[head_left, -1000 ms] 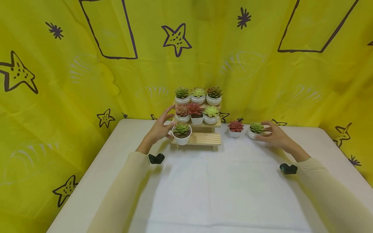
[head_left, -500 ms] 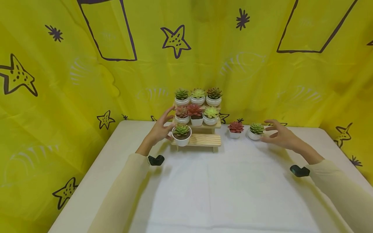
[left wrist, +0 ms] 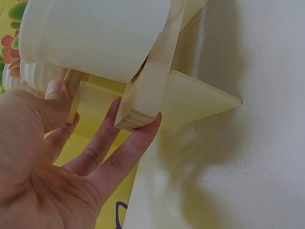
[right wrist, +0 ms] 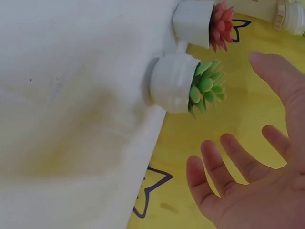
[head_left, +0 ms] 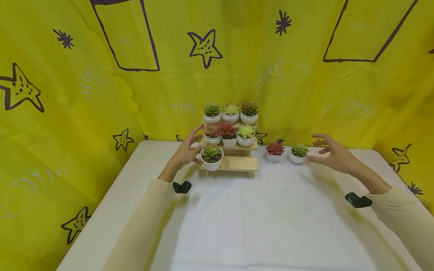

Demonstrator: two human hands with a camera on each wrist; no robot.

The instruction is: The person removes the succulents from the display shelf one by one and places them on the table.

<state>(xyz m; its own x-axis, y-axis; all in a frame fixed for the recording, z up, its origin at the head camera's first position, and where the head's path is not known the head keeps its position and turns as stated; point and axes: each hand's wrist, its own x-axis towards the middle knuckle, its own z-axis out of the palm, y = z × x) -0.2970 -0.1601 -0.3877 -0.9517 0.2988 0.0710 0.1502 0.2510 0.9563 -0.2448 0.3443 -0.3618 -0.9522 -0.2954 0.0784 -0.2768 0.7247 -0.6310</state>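
Observation:
In the head view a small three-tier wooden stand bears several potted succulents. My left hand is at its left side, and in the left wrist view the fingertips rest against the end of the lowest board, with the thumb by the middle tier. A green succulent in a round white pot stands at the left of the lowest tier, close to that hand. My right hand, fingers spread and holding nothing, is just right of a green succulent in a white pot on the table.
A red succulent in a square white pot stands between the stand and the green one. A white cloth covers the table. Behind it hangs a yellow curtain with drawn starfish.
My right hand has let go of the green succulent's pot and moved right, away from it. The left hand stays at the stand, and the pots stand where they were.

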